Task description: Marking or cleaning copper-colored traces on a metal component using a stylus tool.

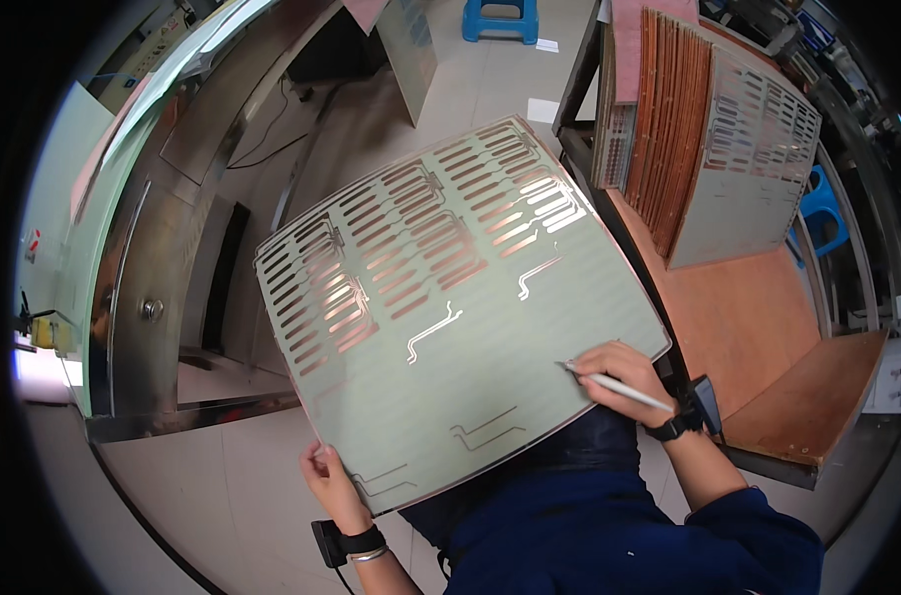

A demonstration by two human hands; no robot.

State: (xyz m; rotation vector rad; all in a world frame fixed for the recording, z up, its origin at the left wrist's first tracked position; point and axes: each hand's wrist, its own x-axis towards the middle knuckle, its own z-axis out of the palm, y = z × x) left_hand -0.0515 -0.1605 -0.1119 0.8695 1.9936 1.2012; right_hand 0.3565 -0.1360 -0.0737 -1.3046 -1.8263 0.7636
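A large pale green circuit board panel (490, 342) with shiny copper tracks lies tilted across my lap. My left hand (328, 478) grips its near left edge, with the fingers closed around the rim. In my right hand (621, 380) is a slim white pen-like tool (629, 392), held in a writing grip. Its dark, thin tip is over the plain green area at the panel's right; whether it touches the surface I cannot tell. My right hand rests on or just above the panel near its right edge.
To the right, a wooden rack (758, 337) holds an upright stack of copper-edged panels (668, 129), the front one patterned like mine. On the left stands a metal-edged bench with a drawer (138, 297). A blue stool (500, 20) is at the far side, near a leaning panel (403, 55).
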